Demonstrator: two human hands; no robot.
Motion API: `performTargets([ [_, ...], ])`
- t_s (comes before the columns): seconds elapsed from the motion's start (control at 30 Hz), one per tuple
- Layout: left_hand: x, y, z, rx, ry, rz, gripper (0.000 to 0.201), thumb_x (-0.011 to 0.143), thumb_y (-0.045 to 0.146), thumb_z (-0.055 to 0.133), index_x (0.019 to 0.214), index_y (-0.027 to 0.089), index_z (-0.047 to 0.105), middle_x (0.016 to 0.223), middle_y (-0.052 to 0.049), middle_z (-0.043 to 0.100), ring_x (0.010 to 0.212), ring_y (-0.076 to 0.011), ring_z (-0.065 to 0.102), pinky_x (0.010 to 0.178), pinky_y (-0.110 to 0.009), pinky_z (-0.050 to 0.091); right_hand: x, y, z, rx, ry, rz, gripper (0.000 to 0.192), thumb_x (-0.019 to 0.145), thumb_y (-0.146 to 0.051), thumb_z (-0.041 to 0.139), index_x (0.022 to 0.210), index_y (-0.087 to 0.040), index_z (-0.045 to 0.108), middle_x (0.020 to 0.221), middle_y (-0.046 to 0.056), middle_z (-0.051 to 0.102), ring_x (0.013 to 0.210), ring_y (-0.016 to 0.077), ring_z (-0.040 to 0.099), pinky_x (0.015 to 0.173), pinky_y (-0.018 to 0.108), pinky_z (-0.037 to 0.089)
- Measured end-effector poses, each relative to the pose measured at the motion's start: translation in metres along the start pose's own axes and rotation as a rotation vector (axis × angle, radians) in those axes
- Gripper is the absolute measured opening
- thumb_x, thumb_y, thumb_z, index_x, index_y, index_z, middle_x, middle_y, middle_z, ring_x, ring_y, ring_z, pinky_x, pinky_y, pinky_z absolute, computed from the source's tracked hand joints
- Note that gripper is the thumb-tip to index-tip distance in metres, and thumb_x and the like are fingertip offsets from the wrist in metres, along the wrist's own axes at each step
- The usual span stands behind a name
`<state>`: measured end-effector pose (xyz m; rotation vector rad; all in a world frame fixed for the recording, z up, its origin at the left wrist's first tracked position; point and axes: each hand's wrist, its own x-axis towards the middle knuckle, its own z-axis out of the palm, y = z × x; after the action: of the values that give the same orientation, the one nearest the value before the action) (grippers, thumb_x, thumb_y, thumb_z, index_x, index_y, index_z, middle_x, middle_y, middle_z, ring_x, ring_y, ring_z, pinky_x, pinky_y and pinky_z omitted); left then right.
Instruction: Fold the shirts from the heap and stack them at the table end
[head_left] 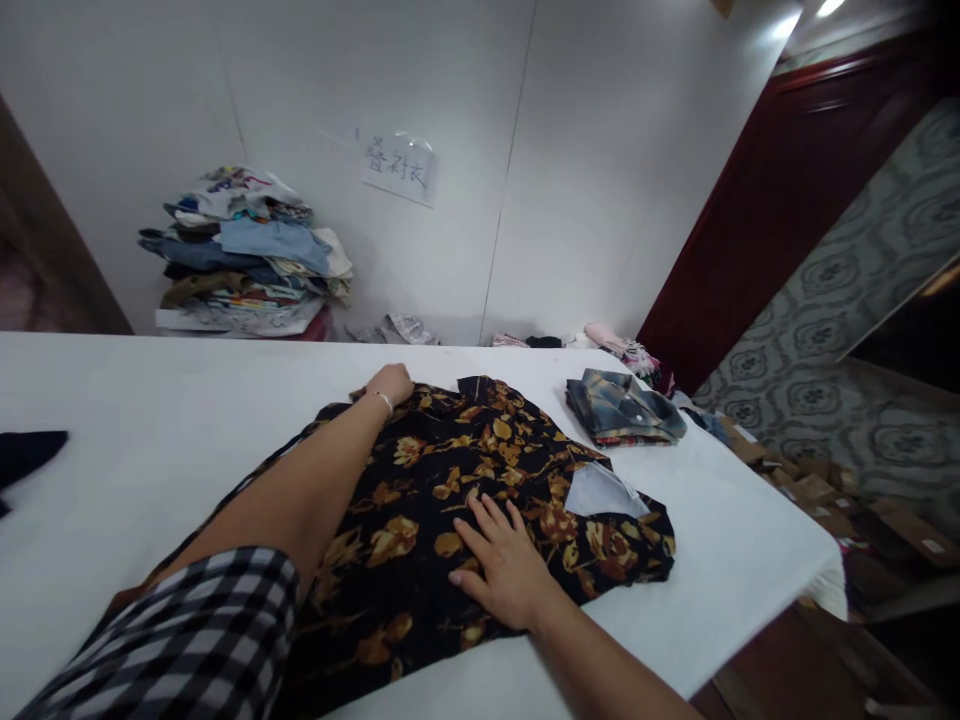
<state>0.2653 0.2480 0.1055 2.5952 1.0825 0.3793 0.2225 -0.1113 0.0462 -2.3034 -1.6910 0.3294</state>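
Flattening the shirt (420, 485) under your spread right fingers (474, 541) seems the step; your left fingers (399, 378) curl at its edge, pinch unclear. Next move probably needs even tension.

Through the head camera I get a pale wall (637, 110) across the top of the frame, with a handwritten paper (399, 170) at upper centre. A lamp (829, 7) glows at upper right, above a dark red panel (757, 180); patterned wallpaper (832, 280) lines the right side. Lower down, I see a white surface (172, 400).
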Motion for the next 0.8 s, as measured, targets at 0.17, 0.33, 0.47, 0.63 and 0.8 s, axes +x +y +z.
performTargets([
  [0.17, 0.008, 0.050, -0.064, -0.185, 0.278, 0.038, 0.027, 0.083, 0.029, 0.048, 0.104, 0.017, 0.058, 0.108, -0.012, 0.067, 0.103, -0.0229, 0.062, 0.085, -0.033, 0.049, 0.001, 0.001, 0.002, 0.011, 0.019, -0.005, 0.067, 0.090, -0.065, 0.035, 0.146, -0.028, 0.035, 0.159, 0.008, 0.017, 0.147, 0.0276, 0.011, 0.116, 0.056, 0.007],
  [0.33, -0.027, 0.106, -0.113, -0.658, 0.489, 0.351, 0.017, 0.082, 0.025, 0.052, 0.098, 0.021, 0.051, 0.094, -0.004, 0.067, 0.079, -0.0146, 0.064, 0.075, -0.029, 0.051, 0.003, 0.006, 0.007, 0.102, 0.041, -0.010, 0.069, 0.087, -0.063, 0.046, 0.146, -0.028, 0.036, 0.158, 0.007, 0.021, 0.146, 0.0280, 0.013, 0.116, 0.056, 0.005],
  [0.47, -0.090, 0.130, -0.123, -0.796, 0.479, 0.722, 0.015, 0.075, 0.012, 0.054, 0.087, 0.020, 0.049, 0.101, -0.004, 0.065, 0.092, -0.0147, 0.060, 0.083, -0.031, 0.050, 0.004, 0.022, 0.003, 0.474, 0.141, -0.018, 0.079, 0.081, -0.056, 0.059, 0.148, -0.029, 0.029, 0.153, 0.008, 0.034, 0.143, 0.0257, 0.025, 0.116, 0.053, 0.011],
  [0.63, -0.189, 0.126, -0.089, -0.626, 0.094, 1.029, 0.024, 0.073, 0.004, 0.045, 0.087, 0.022, 0.050, 0.110, -0.004, 0.063, 0.104, -0.0157, 0.058, 0.094, -0.036, 0.048, 0.015, 0.037, -0.030, 0.992, 0.556, 0.027, 0.091, 0.079, -0.045, 0.065, 0.152, -0.028, 0.012, 0.144, 0.011, 0.046, 0.131, 0.0240, 0.045, 0.108, 0.047, 0.035],
  [0.8, -0.224, 0.104, -0.056, -0.541, -0.126, 1.151, 0.041, 0.077, 0.007, 0.045, 0.111, 0.027, 0.054, 0.135, -0.005, 0.053, 0.121, -0.0154, 0.053, 0.103, -0.032, 0.046, 0.036, 0.041, -0.070, 0.992, 0.674, 0.095, 0.041, 0.072, -0.042, 0.067, 0.105, -0.018, 0.063, 0.101, 0.008, 0.070, 0.090, 0.0237, 0.065, 0.084, 0.041, 0.054],
])
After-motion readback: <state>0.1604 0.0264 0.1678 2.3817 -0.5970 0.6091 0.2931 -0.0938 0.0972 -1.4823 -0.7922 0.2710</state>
